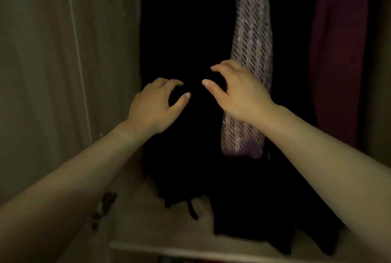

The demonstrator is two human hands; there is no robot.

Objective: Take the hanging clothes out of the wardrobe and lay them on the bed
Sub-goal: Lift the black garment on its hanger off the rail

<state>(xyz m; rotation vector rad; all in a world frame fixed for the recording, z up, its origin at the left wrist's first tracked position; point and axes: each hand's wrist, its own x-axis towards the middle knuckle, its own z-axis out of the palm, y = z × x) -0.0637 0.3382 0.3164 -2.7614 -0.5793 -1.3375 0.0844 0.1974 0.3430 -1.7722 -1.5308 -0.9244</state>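
Dark, nearly black clothes (pixel 186 36) hang in the open wardrobe and reach down to its floor. To their right hangs a pale purple knitted garment (pixel 251 30), and further right a dark red garment (pixel 336 51). My left hand (pixel 152 108) and my right hand (pixel 239 91) are stretched out in front of the black clothes, fingers curled and apart, thumbs pointing toward each other. Neither hand holds anything. My right hand overlaps the knitted garment. The hangers and rail are out of view.
The pale wardrobe door (pixel 63 62) stands open on the left, with a hinge (pixel 105 203) low down. The light wardrobe floor (pixel 148 216) and its front edge (pixel 190 250) lie below the hanging hems. The scene is dim.
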